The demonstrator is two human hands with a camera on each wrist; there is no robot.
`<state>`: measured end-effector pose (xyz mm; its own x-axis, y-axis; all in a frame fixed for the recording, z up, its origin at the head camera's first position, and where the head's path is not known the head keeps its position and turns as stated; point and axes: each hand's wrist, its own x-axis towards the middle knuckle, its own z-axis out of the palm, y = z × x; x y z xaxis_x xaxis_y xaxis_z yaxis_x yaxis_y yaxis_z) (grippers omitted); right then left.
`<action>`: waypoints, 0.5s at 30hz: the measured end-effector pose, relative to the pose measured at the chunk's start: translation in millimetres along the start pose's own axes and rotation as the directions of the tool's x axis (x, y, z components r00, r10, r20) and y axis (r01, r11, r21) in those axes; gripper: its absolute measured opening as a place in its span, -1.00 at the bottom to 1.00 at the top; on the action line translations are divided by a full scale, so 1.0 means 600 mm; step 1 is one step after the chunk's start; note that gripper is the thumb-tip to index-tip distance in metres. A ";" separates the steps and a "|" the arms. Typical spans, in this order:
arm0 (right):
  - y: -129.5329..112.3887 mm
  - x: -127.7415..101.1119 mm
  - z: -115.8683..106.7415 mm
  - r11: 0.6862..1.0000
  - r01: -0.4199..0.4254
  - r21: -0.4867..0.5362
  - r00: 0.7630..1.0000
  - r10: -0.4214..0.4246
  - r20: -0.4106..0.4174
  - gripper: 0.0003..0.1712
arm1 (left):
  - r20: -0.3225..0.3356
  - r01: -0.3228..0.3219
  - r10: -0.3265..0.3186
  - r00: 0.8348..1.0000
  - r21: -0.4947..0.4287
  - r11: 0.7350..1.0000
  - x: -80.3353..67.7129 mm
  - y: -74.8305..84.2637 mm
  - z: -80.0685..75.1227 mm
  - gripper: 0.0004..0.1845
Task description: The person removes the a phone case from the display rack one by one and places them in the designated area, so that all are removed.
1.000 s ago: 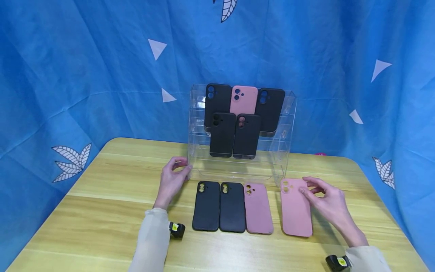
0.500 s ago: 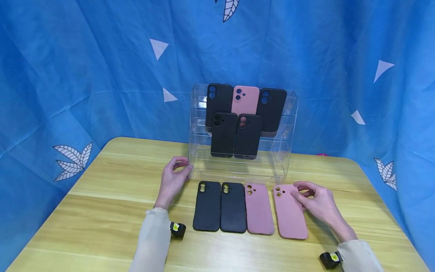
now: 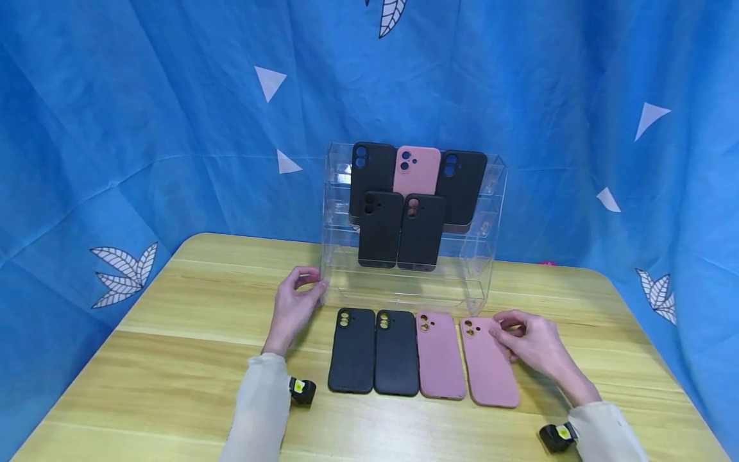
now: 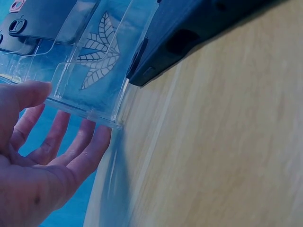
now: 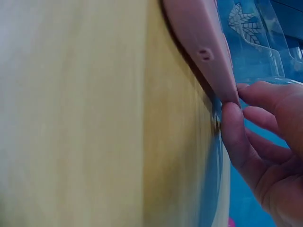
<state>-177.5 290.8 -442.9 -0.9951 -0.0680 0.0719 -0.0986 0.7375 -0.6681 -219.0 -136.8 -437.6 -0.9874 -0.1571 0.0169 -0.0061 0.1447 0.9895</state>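
My right hand (image 3: 535,344) pinches the upper right edge of a pink phone case (image 3: 492,375), which is close over the table at the right end of a row. In the right wrist view, thumb and fingertips meet at the edge of that pink case (image 5: 201,42). To its left lie another pink case (image 3: 441,359) and two black cases, one (image 3: 396,359) beside the other (image 3: 352,356). My left hand (image 3: 293,308) holds the left side of a clear display stand (image 3: 398,289). In the left wrist view the thumb is inside the stand's side panel (image 4: 61,104), the fingers outside.
Behind the row, the stand bears two black cases on a lower tier, one being this case (image 3: 380,231). Its upper tier holds a pink case (image 3: 417,168) between two black ones. A blue patterned curtain (image 3: 173,128) hangs behind the wooden table (image 3: 173,359).
My right hand has moved left and slightly down with the pink phone case, bringing it beside the other pink one. My left hand stays at the stand.
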 end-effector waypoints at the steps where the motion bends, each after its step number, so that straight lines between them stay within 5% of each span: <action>1: 0.000 0.000 0.000 1.000 -0.012 0.008 1.000 0.012 0.009 -0.66 | 0.001 0.001 -0.001 1.000 0.000 1.000 0.000 0.000 0.000 -0.69; 15: -0.007 -0.001 0.000 0.999 -0.023 0.035 0.999 0.022 0.027 -0.65 | 0.011 0.006 -0.006 1.000 -0.003 1.000 -0.003 0.004 -0.002 -0.68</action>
<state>-176.4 287.9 -440.3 -0.9968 -0.0701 0.0372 -0.0762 0.7146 -0.6954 -217.0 -137.2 -435.2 -0.9891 -0.1469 0.0093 -0.0116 0.1408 0.9900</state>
